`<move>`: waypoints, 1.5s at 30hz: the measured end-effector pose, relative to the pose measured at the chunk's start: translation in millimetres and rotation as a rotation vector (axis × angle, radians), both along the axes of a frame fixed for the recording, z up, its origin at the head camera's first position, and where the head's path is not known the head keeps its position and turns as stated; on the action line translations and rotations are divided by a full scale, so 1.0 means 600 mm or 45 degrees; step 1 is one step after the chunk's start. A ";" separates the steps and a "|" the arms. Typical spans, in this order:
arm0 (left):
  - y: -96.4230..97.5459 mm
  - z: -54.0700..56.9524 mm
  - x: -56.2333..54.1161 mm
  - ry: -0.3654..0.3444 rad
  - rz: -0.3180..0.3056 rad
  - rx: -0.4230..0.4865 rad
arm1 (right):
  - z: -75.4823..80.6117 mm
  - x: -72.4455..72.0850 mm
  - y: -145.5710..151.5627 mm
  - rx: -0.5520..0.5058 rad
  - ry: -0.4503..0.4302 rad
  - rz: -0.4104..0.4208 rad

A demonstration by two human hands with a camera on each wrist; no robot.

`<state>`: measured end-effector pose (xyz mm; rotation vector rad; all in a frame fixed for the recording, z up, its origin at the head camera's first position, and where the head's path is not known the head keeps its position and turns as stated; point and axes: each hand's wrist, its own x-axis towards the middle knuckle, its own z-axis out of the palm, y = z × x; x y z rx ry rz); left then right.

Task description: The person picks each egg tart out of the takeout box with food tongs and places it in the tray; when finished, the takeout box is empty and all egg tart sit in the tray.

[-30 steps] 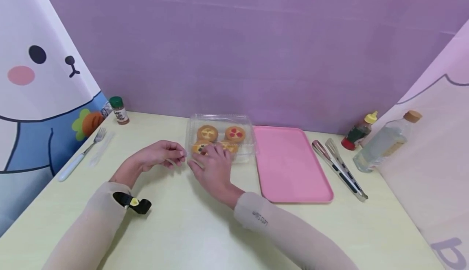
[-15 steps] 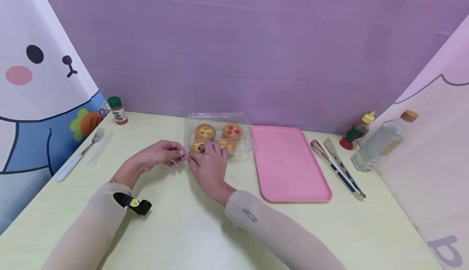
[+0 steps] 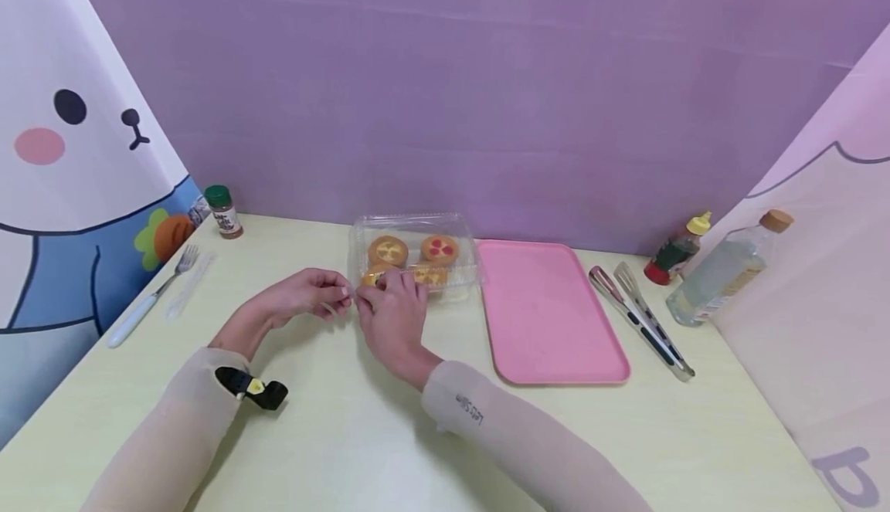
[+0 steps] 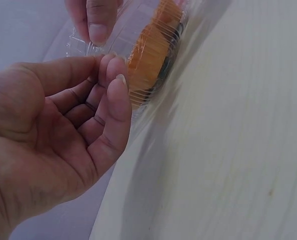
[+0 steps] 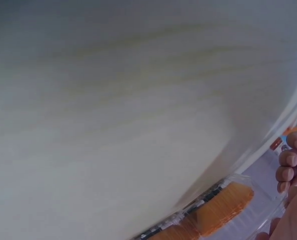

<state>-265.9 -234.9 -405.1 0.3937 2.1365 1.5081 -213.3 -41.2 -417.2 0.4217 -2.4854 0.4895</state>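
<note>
The right hand (image 3: 395,323) has slid slightly toward the left hand (image 3: 306,297) since the first frame, its forearm swinging in with it; the left hand has hardly stirred. The pale table (image 3: 334,435) carries a pink tray (image 3: 556,319), and the clear box (image 3: 417,220) sits just left of it, toward the far edge. The box lies beyond the right hand and to the right of the left, its long axis running side to side; the right hand is nearer, bent fingers gripping the front edge. The left thumb and fingertips pinch at the near-left corner, though how much plastic lies between them is hard to tell. At right are a cork-topped bottle (image 3: 719,280), tongs (image 3: 655,340) and a sauce bottle (image 3: 676,251); at far left, a fork (image 3: 135,319) and a green-capped jar (image 3: 225,215). Round pastries (image 3: 388,250) sit inside the box. "Lets Slim" shows upside down on the right sleeve (image 3: 514,428); the jar's label is too small to read.
</note>
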 end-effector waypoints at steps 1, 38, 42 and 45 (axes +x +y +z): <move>-0.001 0.000 0.001 -0.003 0.000 -0.005 | -0.001 0.000 -0.001 -0.001 -0.001 0.003; 0.008 0.002 0.006 -0.145 0.051 0.008 | 0.053 -0.030 -0.001 -0.092 0.253 0.104; 0.012 0.000 0.006 -0.159 0.039 0.022 | 0.058 -0.031 0.000 -0.090 0.251 0.116; 0.013 -0.001 0.006 -0.169 0.045 0.039 | 0.067 -0.035 0.001 -0.081 0.257 0.120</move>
